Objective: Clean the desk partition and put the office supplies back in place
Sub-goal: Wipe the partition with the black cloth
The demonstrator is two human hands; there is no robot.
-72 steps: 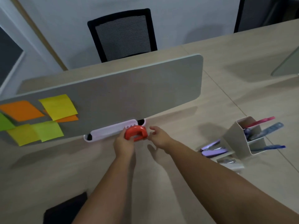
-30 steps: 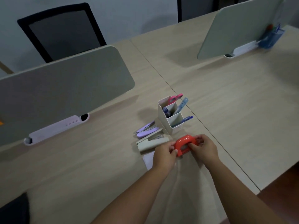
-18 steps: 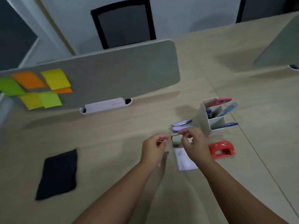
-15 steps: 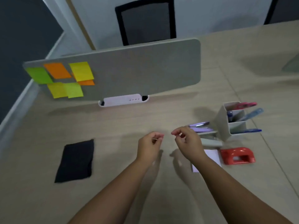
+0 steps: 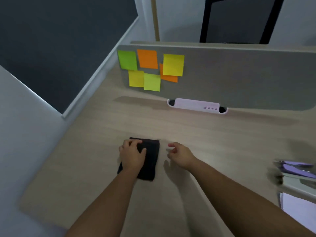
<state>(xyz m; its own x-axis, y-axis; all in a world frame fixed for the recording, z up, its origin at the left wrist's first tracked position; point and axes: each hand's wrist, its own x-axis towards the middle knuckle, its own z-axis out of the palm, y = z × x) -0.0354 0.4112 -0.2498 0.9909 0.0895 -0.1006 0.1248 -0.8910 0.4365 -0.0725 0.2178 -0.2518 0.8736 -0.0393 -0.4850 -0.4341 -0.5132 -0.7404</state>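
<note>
A grey desk partition [image 5: 239, 77] stands across the wooden desk [image 5: 196, 134], with several green, orange and yellow sticky notes [image 5: 150, 69] on its left end. A white clip bracket [image 5: 196, 106] holds its base. A black folded cloth [image 5: 150, 161] lies on the desk in front of me. My left hand [image 5: 132, 155] rests on the cloth's left part, fingers curled over its far edge. My right hand [image 5: 179, 153] hovers just right of the cloth, fingers loosely curled, holding nothing.
At the right edge lie a purple stapler [image 5: 297, 168], a grey stapler [image 5: 295, 182] and a white notepad [image 5: 297, 211], all blurred. A black chair [image 5: 239, 19] stands behind the partition. The desk's left edge meets a grey wall and dark panel.
The red hole punch was carried from the partition and set down by the pen holder. My view swung left, and both hands moved to the black cloth; my left hand now lies on it.
</note>
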